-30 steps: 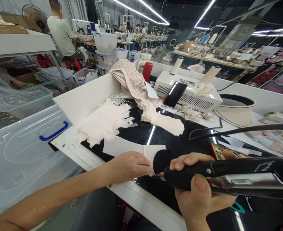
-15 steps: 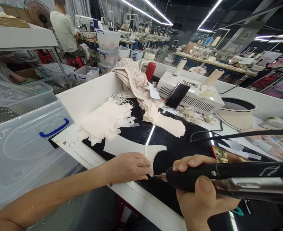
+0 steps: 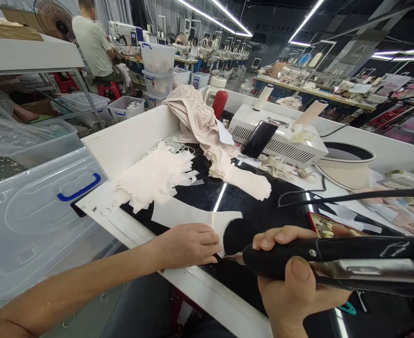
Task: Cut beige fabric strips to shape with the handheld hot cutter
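My left hand (image 3: 193, 244) lies flat with its fingers over the right part of a pale curved fabric piece (image 3: 182, 213) on the black work surface (image 3: 256, 216). My right hand (image 3: 291, 277) is wrapped round a black and silver handheld tool (image 3: 333, 265). The tool's narrow metal tip reaches the lower edge of the fabric, just right of my left fingertips. Beyond the piece lie a fanned pile of cream cut pieces (image 3: 157, 173) and a neat stack of similar pieces (image 3: 242, 176).
A phone (image 3: 260, 139) leans on a white vented box (image 3: 280, 136). The tool's black cable (image 3: 355, 195) crosses the right side. A lidded plastic bin (image 3: 34, 211) stands left of the table. A person (image 3: 93, 44) sits at the back left.
The metal tip of the tool has shifted slightly left, up to the fabric's lower edge. The fabric's right end sits slightly further left. Both hands have barely moved.
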The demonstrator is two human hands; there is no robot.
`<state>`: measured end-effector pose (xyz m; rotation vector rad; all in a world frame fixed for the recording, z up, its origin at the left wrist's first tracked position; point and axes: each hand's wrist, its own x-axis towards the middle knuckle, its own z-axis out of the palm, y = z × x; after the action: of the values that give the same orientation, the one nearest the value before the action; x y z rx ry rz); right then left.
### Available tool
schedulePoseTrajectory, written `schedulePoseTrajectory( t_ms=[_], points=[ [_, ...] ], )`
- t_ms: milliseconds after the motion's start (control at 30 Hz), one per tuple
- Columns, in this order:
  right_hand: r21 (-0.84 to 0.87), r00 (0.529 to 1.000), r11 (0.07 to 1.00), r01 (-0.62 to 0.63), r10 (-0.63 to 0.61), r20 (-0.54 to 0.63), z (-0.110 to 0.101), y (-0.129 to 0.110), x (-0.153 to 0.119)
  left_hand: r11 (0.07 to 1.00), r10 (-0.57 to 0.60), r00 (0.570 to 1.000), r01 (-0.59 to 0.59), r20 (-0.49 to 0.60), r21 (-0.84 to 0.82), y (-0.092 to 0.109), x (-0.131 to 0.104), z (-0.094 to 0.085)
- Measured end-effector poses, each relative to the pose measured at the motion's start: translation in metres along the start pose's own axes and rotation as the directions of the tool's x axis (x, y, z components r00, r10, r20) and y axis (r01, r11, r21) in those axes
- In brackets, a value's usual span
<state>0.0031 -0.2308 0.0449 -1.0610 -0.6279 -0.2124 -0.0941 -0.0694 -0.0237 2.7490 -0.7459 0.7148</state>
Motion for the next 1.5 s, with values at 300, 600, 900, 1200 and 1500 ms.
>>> schedulePoseTrajectory(
  t_ms=[300, 600, 900, 1200, 1500],
  points=[
    [-0.008, 0.998, 0.998, -0.06, 0.059, -0.032, 0.0013, -0.0021, -0.0006, 1.0, 0.021, 1.0, -0.021, -0.018, 0.001, -0.0003, 0.0011, -0.0003],
    [-0.01, 1.0, 1.0, -0.008, 0.008, -0.012, 0.0018, -0.0006, 0.0005, 1.0, -0.008, 1.0, 0.008, -0.011, -0.013, 0.0007, 0.0001, -0.0006],
    [0.006, 0.999, 1.0, -0.014, 0.014, -0.039, -0.0003, 0.0016, 0.0034, 1.0, -0.02, 1.0, 0.02, -0.003, -0.017, 0.0008, -0.0025, 0.0026],
    [0.041, 1.0, 0.999, -0.011, 0.012, -0.021, 0.0018, 0.0044, 0.0038, 0.998, -0.022, 0.999, 0.02, -0.042, -0.058, 0.0028, -0.0016, 0.0027],
    [0.067, 1.0, 0.998, -0.005, 0.006, -0.017, 0.0027, 0.0028, 0.0028, 0.999, -0.017, 0.999, 0.015, -0.037, -0.036, 0.0033, -0.0019, 0.004]
  ],
)
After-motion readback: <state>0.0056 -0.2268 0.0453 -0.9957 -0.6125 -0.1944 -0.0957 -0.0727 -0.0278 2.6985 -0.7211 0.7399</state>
